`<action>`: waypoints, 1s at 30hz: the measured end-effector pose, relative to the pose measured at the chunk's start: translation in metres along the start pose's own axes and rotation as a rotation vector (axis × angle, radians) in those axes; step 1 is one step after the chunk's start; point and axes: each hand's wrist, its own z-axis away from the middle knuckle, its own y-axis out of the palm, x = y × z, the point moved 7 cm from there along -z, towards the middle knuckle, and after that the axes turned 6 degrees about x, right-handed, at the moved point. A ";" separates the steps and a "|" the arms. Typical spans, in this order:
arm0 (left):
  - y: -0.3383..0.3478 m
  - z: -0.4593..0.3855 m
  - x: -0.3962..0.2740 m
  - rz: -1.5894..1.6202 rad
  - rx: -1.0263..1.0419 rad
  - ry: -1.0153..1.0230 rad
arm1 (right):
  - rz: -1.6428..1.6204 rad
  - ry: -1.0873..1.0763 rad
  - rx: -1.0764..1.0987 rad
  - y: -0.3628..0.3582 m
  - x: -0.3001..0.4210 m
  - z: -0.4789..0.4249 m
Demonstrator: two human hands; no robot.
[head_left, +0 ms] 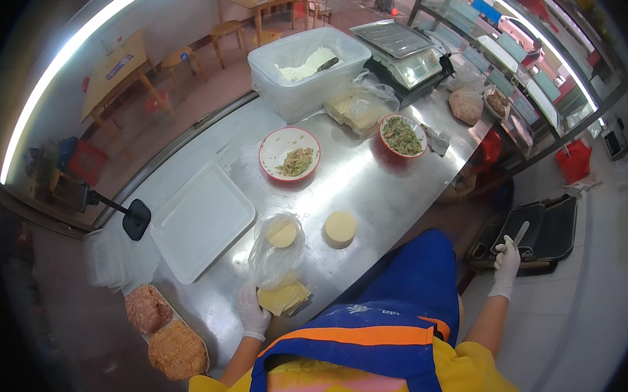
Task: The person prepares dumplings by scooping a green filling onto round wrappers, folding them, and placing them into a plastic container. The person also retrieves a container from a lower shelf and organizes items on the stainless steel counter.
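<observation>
Both my hands wear thin white gloves. My left hand [253, 307] rests on the steel table against a stack of square yellow dough wrappers [283, 296]; whether its fingers grip them is hard to tell. Away to the right, off the table, my right hand [506, 261] holds a flat spatula or spreader [522, 233] with its blade pointing away. Round wrappers stand in a stack [340, 227] near the table's middle, and more round ones [281, 233] lie in a clear plastic bag. A red-rimmed bowl [289, 154] holds a little green filling; another bowl [403, 135] is fuller.
A white tray [203, 223] lies left of the bagged wrappers. Minced meat [177, 350] sits on a tray at the lower left. A tub of flour [308, 70] and a scale [406, 60] stand at the far side. At the right is a black case or tray [544, 229].
</observation>
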 end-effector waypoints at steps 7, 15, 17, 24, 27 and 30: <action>0.008 0.011 0.017 -0.028 0.029 -0.086 | 0.025 -0.056 0.066 -0.010 0.024 -0.004; 0.000 0.015 0.018 -0.024 -0.077 -0.139 | 0.103 0.000 0.168 0.016 0.014 -0.006; -0.009 0.022 0.020 0.017 -0.129 -0.214 | 0.120 0.001 0.267 0.040 0.009 -0.026; -0.023 0.045 0.044 0.583 -0.493 -0.662 | 0.119 -0.092 0.633 0.169 0.007 -0.059; -0.047 0.023 -0.002 0.466 -0.625 -0.557 | 0.198 -0.046 0.777 0.232 -0.011 -0.056; -0.050 -0.051 -0.089 0.438 -0.385 -0.267 | 0.421 -0.171 0.978 0.293 -0.022 -0.020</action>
